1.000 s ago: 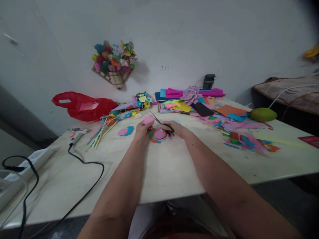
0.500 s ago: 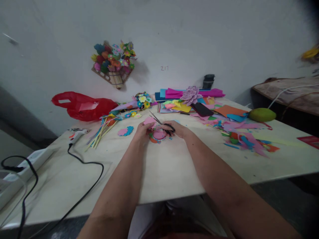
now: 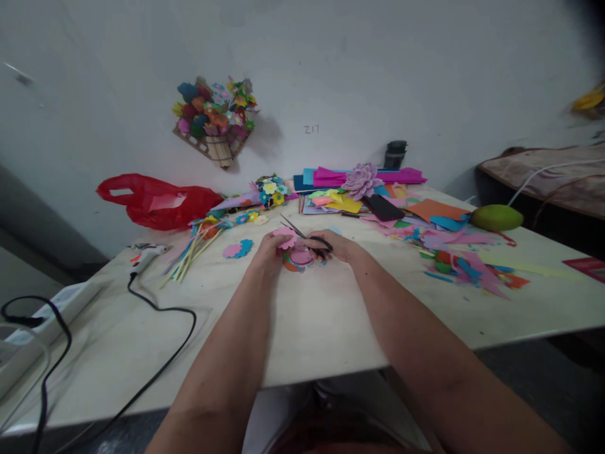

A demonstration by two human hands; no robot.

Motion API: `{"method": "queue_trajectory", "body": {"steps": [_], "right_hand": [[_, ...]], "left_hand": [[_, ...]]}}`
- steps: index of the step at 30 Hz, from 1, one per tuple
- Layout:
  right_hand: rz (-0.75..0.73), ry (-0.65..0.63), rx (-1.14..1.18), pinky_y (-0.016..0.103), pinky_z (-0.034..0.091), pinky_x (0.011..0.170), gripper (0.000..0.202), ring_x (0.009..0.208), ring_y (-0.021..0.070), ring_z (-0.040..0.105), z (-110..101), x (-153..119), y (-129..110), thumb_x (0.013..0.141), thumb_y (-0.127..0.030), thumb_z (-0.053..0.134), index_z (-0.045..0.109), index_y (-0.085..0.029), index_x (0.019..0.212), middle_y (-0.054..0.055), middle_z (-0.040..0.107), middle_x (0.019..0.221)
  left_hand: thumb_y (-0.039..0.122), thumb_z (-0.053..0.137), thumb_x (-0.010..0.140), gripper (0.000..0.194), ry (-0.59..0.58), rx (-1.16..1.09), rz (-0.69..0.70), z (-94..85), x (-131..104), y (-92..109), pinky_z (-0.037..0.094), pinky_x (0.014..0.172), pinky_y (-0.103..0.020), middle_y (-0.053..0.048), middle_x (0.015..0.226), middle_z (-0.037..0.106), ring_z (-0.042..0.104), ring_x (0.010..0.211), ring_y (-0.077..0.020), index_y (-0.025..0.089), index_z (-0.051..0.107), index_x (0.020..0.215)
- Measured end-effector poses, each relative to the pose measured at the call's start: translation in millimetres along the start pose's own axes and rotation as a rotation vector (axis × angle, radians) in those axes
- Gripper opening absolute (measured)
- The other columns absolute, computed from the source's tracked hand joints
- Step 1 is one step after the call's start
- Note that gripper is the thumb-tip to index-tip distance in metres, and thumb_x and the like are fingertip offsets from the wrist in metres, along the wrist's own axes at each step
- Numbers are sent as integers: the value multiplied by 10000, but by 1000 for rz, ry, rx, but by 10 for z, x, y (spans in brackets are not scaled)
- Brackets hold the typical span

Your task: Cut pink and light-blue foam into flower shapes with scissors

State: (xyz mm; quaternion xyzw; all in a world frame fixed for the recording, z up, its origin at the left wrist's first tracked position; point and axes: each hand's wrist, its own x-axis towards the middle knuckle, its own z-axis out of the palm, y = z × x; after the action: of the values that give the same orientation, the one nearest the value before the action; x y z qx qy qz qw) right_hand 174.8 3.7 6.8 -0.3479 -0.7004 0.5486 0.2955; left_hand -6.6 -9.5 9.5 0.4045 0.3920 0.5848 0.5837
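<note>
Pinched in my left hand (image 3: 270,248) is a pink scalloped paper piece (image 3: 285,238). My right hand (image 3: 333,244) is closed around the black handles of a pair of scissors (image 3: 316,243), whose blades point up and left beside the pink piece. Beneath both hands lie a round pink piece (image 3: 300,257) and small colourful scraps; the hands partly hide them. Left of my left hand, a pink scalloped cutout (image 3: 232,251) and a blue one (image 3: 246,246) overlap on the table.
A glue gun (image 3: 147,257) with a black cord and a power strip (image 3: 51,318) are at left. Behind are a red plastic bag (image 3: 165,205), paper flowers (image 3: 273,191) and a phone (image 3: 382,207). Paper scraps (image 3: 472,268) and a green mango-like fruit (image 3: 497,217) lie right.
The pink piece in my left hand has turned, and its scalloped edge now shows more clearly. The scissors have shifted slightly left at the tips.
</note>
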Motion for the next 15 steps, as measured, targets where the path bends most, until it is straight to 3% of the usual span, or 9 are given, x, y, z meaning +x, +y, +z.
{"method": "queue_trajectory", "body": {"steps": [7,15], "right_hand": [[-2,-55,-67,178,259,334,301,368,61,460,-9,-2,9,840,-389,589,549,-145,669,-7,573,511],[-3,-61,-74,177,263,331,325,363,61,462,-5,3,14,836,-419,600,546,-146,667,-7,571,517]], "left_hand": [[114,681,494,140,-20,11,1,-15,-1,-2,436,448,-216,-29,534,568,520,475,-109,138,572,578],[101,641,475,113,-79,-22,-26,6,-16,2,497,514,-278,-67,563,626,566,501,-150,124,625,584]]}}
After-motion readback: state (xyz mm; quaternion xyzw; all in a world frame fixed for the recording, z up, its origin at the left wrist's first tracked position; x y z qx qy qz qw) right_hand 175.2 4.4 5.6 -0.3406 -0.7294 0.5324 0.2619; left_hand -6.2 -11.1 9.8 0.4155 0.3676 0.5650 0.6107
